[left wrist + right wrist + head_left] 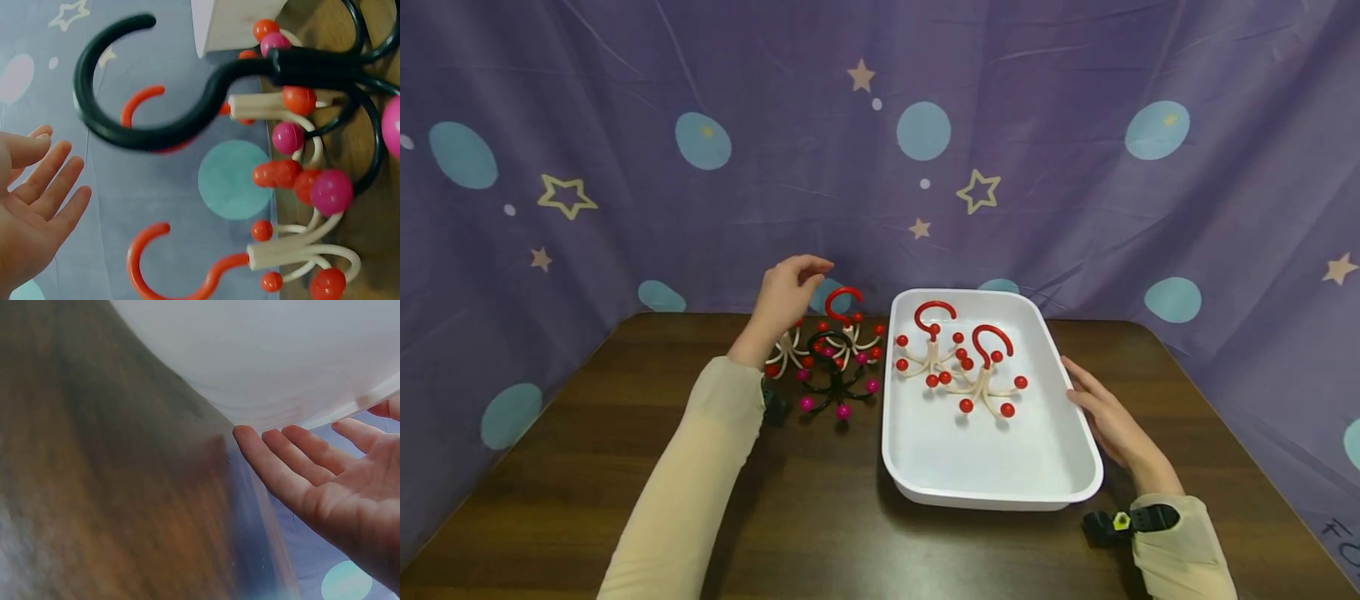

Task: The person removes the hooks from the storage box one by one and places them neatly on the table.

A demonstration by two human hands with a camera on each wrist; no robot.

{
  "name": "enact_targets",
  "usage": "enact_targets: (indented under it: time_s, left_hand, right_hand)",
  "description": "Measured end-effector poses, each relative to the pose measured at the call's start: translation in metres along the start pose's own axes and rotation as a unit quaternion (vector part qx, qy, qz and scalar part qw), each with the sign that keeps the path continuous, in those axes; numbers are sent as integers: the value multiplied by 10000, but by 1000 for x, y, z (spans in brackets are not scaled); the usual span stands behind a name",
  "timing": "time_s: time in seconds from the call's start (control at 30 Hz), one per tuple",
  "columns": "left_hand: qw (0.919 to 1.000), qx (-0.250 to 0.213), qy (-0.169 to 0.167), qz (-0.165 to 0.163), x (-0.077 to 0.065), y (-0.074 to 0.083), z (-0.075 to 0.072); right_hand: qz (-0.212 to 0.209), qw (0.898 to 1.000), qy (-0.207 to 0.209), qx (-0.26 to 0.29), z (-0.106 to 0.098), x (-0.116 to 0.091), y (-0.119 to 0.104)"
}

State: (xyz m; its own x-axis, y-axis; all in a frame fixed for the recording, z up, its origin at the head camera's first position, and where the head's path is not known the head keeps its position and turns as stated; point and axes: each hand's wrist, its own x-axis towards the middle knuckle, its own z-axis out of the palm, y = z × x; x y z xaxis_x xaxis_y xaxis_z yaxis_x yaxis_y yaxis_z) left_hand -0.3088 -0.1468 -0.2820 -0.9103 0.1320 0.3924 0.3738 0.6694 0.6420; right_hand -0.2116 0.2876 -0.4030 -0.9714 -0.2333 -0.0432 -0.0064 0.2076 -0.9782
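Observation:
My left hand (787, 293) hovers over the hanger hooks left of the tray, holding nothing. Its fingers are loosely bent in the left wrist view. Below it stand a black hanger hook (315, 67) with pink ball tips and two cream hanger hooks with red hooks and red balls, one at the back (848, 333) and one partly behind my wrist (787, 350). Two more cream hanger hooks, one at the left (932, 354) and one nearer the middle (983, 383), stand inside the white tray (992, 467). My right hand (1108, 417) touches the tray's right side with extended fingers.
The tray and hanger hooks stand on a dark wooden table (820, 517). Close behind it hangs a purple curtain (820, 192) with stars and blue ovals. A strapped wrist camera (1105, 527) sits low beside the tray's front right corner.

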Motion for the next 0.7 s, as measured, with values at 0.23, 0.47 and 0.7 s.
enact_targets:
  time_s: [0.23,0.47,0.7]
  left_hand:
    - [9997,-121,-215,37,3,15,14]
    - [9994,-86,-275,186,7,31,29]
    - [9977,-9,-377,569,8,44,49]
  right_hand:
    - [-32,10000,-14,43,-1,1,1]
    - [-113,9998,-39,128,-1,1,3]
    - [-30,10000,-52,37,-1,1,2]
